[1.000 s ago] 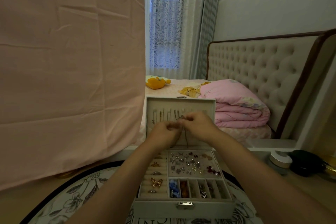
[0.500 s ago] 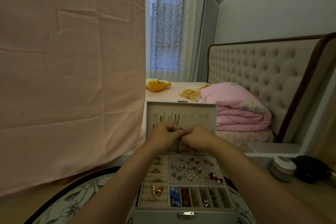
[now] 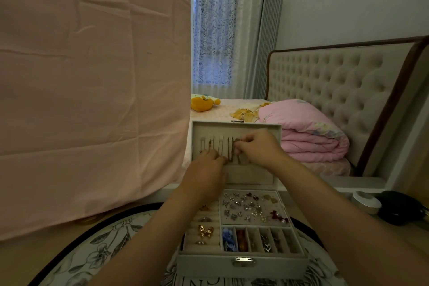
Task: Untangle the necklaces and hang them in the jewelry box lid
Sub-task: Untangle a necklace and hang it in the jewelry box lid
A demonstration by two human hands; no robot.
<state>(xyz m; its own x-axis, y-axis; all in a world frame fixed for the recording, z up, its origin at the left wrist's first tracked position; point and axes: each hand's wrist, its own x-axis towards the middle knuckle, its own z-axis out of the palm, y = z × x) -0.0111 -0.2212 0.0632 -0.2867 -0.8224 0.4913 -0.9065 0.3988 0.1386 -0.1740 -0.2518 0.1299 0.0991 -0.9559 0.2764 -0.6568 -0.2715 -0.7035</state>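
**Watch out for knots**

The right hand (image 3: 257, 148) pinches a necklace (image 3: 238, 155) near the top edge of the box lid (image 3: 255, 127). The left hand (image 3: 207, 169) is just below; its grip is hidden. A hard pull could knot the necklace or slip it off.

Dim room, faint window (image 3: 213, 30) daylight, wide-angle bending at edges.

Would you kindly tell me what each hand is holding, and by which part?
The right hand pinches a necklace chain near its top. The left hand reaches the hanging chains lower down; its grip cannot be told.
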